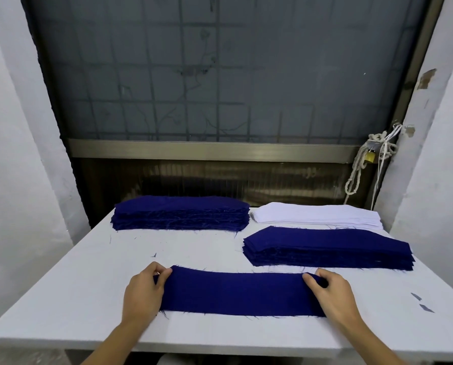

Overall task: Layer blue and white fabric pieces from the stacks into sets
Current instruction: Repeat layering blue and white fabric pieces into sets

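Head view, single frame. We log one blue fabric piece (238, 293) lying flat on the white table (75, 285), stretched lengthwise between the two hands. The left hand (143, 291) pinches its left end, fingers curled over the far corner. The right hand (333, 293) grips its right end, thumb on top of the cloth and fingers curled round the edge. Both hands hold the same piece, and both forearms enter from the near table edge.

Beyond the right hand, just past the held piece, we see a stack of blue pieces (328, 250) with frayed edges. Further out behind that stack lies a lower stack of white pieces (317, 214), the two stacks close together. Beyond the left hand, well apart from it, sits a second blue stack (180, 212), just beside the white one at the far end of the table.

Outboard of the right hand we note two small dark scraps (421, 302) on the table. Loose blue threads lie scattered beyond the left hand. Whether anything white lies under the held piece we cannot tell (white on white gives no contrast).
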